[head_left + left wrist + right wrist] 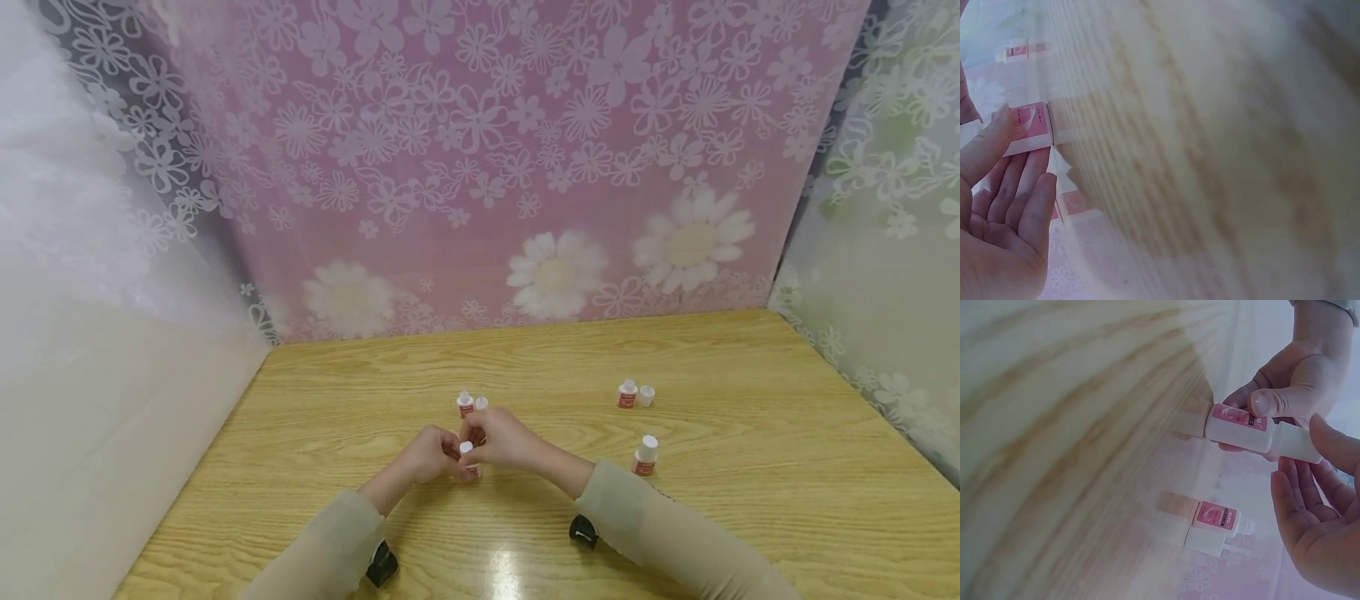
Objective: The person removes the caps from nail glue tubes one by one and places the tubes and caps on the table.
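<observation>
A small white bottle (1240,428) with a pink label stands upright near the middle of the table, its base at the tabletop. My left hand (433,454) holds the bottle's body, with the thumb on the label in the right wrist view. Above it, my right hand (504,439) pinches the white cap (1297,442) between thumb and fingers. The cap sits at the top of the bottle. Just behind the hands stands a second bottle (465,404) with its narrow top bare. Beside that one is a white cap (482,403) with a thin stem pointing up.
Farther right, an uncapped bottle (627,394) stands next to a loose white cap (647,396). Nearer, beyond the right forearm, is a capped bottle (645,456). Flower-patterned curtains (480,167) enclose the wooden table (360,375) at the back and both sides.
</observation>
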`<state>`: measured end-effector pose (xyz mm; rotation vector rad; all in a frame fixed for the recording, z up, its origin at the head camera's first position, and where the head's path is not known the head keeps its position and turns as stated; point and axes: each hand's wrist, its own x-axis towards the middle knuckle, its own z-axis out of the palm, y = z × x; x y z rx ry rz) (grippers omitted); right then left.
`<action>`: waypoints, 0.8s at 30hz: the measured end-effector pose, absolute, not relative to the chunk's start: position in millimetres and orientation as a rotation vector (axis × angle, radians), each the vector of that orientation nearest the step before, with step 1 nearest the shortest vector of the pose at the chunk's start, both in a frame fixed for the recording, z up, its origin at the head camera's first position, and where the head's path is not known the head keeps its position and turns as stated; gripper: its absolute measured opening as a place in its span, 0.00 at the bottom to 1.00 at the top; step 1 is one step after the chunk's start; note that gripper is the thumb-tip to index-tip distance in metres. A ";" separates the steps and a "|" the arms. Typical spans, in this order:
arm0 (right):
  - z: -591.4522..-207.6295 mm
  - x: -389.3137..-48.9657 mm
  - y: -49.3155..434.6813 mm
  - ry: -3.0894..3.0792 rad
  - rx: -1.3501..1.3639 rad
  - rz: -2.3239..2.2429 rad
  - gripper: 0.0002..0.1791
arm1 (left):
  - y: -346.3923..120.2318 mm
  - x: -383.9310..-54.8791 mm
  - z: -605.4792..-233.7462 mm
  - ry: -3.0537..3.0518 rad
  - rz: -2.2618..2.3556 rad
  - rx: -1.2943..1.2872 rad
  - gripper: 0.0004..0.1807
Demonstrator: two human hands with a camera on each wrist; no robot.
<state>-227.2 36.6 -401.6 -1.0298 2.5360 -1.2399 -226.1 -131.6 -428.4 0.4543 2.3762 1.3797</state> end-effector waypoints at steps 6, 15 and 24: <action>-400.0 -226.8 37.3 2.484 -0.957 -1.261 0.06 | -130.1 -225.1 -427.5 2.384 1.374 0.455 0.08; -400.4 -226.3 37.3 2.440 -0.946 -1.317 0.07 | -126.7 -214.4 -407.9 2.363 1.398 0.498 0.07; -401.5 -223.8 35.5 2.552 -0.998 -1.209 0.11 | -130.6 -223.3 -423.0 2.362 1.407 0.526 0.08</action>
